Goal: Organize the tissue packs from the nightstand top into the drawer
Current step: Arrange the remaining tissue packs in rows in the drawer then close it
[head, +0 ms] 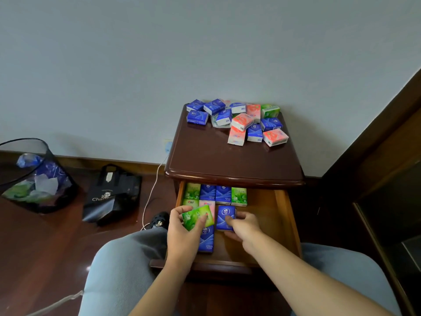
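Observation:
A dark wooden nightstand (pixel 205 153) carries a heap of several blue, pink and green tissue packs (pixel 241 122) at its back. Below it the drawer (pixel 283 215) stands pulled out, with packs lined up along its back and left side. My left hand (pixel 182 233) grips a green tissue pack (pixel 197 217) over the drawer's left part. My right hand (pixel 243 226) holds a blue tissue pack (pixel 224 217) in the middle of the drawer. Another blue pack (pixel 206 240) lies under my left hand's pack.
A black mesh waste bin (pixel 34 176) with wrappers stands on the floor at the left, beside a black paper bag (pixel 111 195). A white cable (pixel 152 192) runs down from a wall socket. A dark bed frame (pixel 387 179) rises at the right. My knees flank the drawer.

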Demonstrator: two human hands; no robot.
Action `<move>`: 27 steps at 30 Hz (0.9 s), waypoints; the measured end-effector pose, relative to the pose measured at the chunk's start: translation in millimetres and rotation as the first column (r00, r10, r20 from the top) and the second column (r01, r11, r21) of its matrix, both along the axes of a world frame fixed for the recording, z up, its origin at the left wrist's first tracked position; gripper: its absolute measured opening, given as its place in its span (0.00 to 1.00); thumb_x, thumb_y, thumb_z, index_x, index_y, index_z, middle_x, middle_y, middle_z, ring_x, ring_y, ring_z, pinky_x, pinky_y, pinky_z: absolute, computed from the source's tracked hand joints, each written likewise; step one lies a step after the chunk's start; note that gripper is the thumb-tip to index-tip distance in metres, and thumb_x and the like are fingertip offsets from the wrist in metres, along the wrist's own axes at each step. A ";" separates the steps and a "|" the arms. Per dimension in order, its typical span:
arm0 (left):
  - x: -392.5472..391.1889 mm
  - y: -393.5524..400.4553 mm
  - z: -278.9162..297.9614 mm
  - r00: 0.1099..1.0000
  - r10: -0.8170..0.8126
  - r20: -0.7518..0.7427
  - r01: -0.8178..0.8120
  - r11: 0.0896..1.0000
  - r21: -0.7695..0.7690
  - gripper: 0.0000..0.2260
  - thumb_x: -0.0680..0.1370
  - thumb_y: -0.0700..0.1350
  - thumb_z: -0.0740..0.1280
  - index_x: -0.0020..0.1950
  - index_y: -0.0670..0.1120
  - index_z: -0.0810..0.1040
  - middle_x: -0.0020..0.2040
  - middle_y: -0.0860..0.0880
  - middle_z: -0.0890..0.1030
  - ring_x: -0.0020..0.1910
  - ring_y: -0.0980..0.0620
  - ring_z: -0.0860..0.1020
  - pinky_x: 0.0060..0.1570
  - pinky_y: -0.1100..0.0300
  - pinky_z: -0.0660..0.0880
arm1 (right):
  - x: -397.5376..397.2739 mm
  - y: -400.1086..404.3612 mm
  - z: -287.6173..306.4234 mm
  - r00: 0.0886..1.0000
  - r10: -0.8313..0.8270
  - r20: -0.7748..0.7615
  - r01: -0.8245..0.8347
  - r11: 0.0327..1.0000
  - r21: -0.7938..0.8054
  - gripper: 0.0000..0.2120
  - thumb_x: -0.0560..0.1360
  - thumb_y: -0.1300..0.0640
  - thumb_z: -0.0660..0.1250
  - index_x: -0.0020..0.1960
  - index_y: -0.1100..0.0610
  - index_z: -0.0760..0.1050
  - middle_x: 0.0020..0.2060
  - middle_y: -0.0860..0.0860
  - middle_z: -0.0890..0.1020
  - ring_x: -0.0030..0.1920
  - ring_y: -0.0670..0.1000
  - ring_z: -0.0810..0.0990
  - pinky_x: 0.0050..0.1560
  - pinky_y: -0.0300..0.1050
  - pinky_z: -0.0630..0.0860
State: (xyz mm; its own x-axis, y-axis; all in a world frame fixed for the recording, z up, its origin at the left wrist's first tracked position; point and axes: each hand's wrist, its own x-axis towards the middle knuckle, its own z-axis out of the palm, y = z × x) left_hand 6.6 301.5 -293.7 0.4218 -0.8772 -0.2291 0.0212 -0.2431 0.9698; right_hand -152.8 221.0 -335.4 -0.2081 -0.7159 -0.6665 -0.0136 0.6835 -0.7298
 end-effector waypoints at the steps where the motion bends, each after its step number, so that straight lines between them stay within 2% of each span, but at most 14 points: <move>1: 1.7 -0.9 -1.0 1.000 0.009 -0.022 -0.009 1.000 0.009 0.16 0.76 0.47 0.77 0.57 0.59 0.74 0.56 0.54 0.83 0.50 0.60 0.85 0.45 0.56 0.85 | 1.4 -0.5 -2.5 1.000 -0.026 -0.005 0.026 1.000 -0.006 0.12 0.77 0.61 0.76 0.54 0.54 0.75 0.54 0.56 0.83 0.47 0.53 0.85 0.39 0.47 0.84; 3: 3.5 -1.9 -2.7 0.999 0.007 -0.036 -0.007 1.000 0.008 0.15 0.78 0.46 0.76 0.58 0.60 0.74 0.57 0.53 0.83 0.51 0.58 0.85 0.46 0.53 0.85 | 3.7 -1.7 -7.0 0.997 -0.079 -0.018 0.078 0.997 -0.025 0.11 0.77 0.60 0.77 0.54 0.54 0.76 0.53 0.55 0.83 0.47 0.54 0.85 0.36 0.45 0.83; 8: 1.7 -1.4 -5.4 1.000 -0.013 -0.015 0.012 0.999 -0.038 0.15 0.78 0.44 0.75 0.58 0.57 0.74 0.54 0.54 0.83 0.50 0.65 0.83 0.40 0.65 0.82 | 8.2 -6.6 -15.8 0.982 -0.042 -0.181 0.031 0.997 -0.067 0.14 0.76 0.55 0.78 0.56 0.53 0.76 0.46 0.50 0.81 0.42 0.49 0.82 0.33 0.45 0.79; 10: 1.3 -1.7 -5.3 1.000 -0.013 -0.016 0.012 0.999 -0.041 0.15 0.78 0.43 0.75 0.58 0.57 0.74 0.54 0.55 0.82 0.50 0.67 0.82 0.38 0.69 0.79 | 10.8 -9.8 -22.0 0.978 -0.045 -0.205 0.029 0.996 -0.080 0.13 0.76 0.57 0.77 0.55 0.55 0.76 0.49 0.53 0.83 0.46 0.54 0.85 0.43 0.53 0.85; 12: 1.3 -1.7 -5.1 1.000 -0.017 -0.016 0.017 0.999 -0.043 0.15 0.78 0.43 0.75 0.58 0.56 0.74 0.54 0.55 0.82 0.50 0.68 0.82 0.38 0.70 0.79 | 13.5 -12.2 -26.3 0.977 -0.072 -0.201 0.056 0.995 -0.085 0.12 0.76 0.59 0.77 0.54 0.56 0.76 0.52 0.56 0.84 0.52 0.58 0.86 0.54 0.59 0.85; 14: 1.6 -1.4 -5.9 1.000 -0.019 -0.022 0.018 0.999 -0.041 0.15 0.78 0.43 0.75 0.58 0.57 0.74 0.54 0.55 0.82 0.49 0.69 0.82 0.37 0.70 0.79 | 15.2 -14.5 -30.1 0.974 -0.094 -0.208 0.075 0.993 -0.095 0.11 0.77 0.60 0.76 0.54 0.56 0.76 0.52 0.57 0.84 0.53 0.59 0.86 0.56 0.61 0.84; 18: 2.1 -1.9 -6.2 0.999 -0.036 -0.007 0.036 0.999 -0.027 0.16 0.78 0.44 0.75 0.59 0.58 0.73 0.57 0.56 0.81 0.52 0.68 0.81 0.39 0.68 0.80 | 14.3 -17.2 -35.0 0.964 -0.094 -0.248 0.065 0.990 -0.122 0.09 0.77 0.60 0.75 0.54 0.55 0.77 0.50 0.55 0.85 0.51 0.58 0.86 0.54 0.60 0.85; 23: 1.3 -2.0 -3.1 0.999 -0.038 -0.008 0.037 0.999 -0.013 0.16 0.78 0.45 0.75 0.59 0.58 0.73 0.56 0.57 0.80 0.52 0.70 0.80 0.38 0.68 0.80 | 5.5 -9.5 -28.0 0.979 -0.069 -0.191 0.039 0.987 -0.154 0.07 0.78 0.59 0.74 0.52 0.51 0.78 0.50 0.51 0.84 0.50 0.53 0.86 0.53 0.59 0.85; 25: 1.0 -1.0 -2.1 0.999 -0.037 -0.013 0.036 0.999 -0.011 0.15 0.78 0.46 0.75 0.59 0.58 0.73 0.55 0.57 0.80 0.52 0.71 0.80 0.37 0.68 0.80 | 0.9 -4.0 -18.7 0.966 -0.034 -0.256 -0.016 0.981 -0.192 0.07 0.78 0.55 0.73 0.54 0.49 0.78 0.50 0.47 0.83 0.50 0.50 0.85 0.50 0.55 0.86; 27: 0.7 -0.8 -1.4 0.999 -0.030 -0.019 0.029 0.999 -0.013 0.14 0.78 0.47 0.74 0.59 0.58 0.73 0.55 0.56 0.81 0.51 0.69 0.81 0.37 0.67 0.81 | -1.4 3.7 -5.2 0.953 -0.019 -0.303 -0.068 0.959 -0.274 0.05 0.79 0.52 0.72 0.54 0.47 0.79 0.50 0.44 0.82 0.50 0.47 0.83 0.46 0.48 0.85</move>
